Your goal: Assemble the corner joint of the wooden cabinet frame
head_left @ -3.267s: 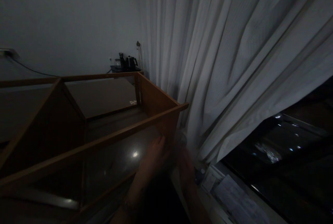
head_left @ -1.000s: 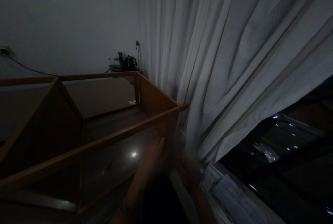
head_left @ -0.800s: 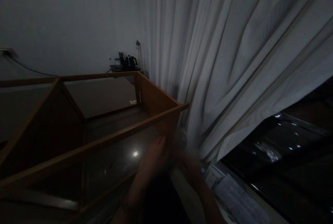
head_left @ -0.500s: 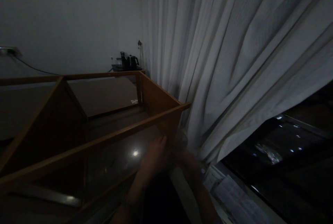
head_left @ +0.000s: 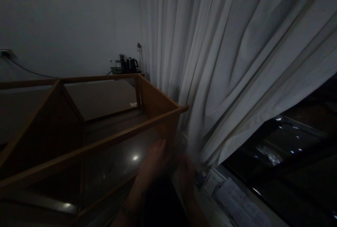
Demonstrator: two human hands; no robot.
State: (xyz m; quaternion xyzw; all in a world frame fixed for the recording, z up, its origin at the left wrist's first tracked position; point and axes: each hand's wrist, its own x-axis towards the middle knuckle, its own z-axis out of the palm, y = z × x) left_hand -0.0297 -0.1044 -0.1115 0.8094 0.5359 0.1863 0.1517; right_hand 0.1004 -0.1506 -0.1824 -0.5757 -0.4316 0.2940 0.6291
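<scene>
A wooden furniture frame (head_left: 121, 128) with open bays stretches across the left and middle, a dark panel forming its near right end. My left hand (head_left: 156, 151) is at the inner side of that end panel (head_left: 168, 128), its fingers curled close against the wood. Just outside the panel, lower and to the right, my right hand (head_left: 186, 170) is closed, fingers bent inward. Dim light and blur hide what either hand grips. Dark clothing fills the space between my forearms.
A long pale curtain (head_left: 210, 62) hangs beside the frame's right end. Below it lie papers or packages (head_left: 239, 199) near dark glass (head_left: 279, 156). At the back, a black kettle (head_left: 131, 64) stands on a tray, and a cable (head_left: 31, 72) runs along the wall.
My right hand has drawn in slightly to the left, its forearm more upright. My left hand stays by the end panel. The whole view has shifted a little.
</scene>
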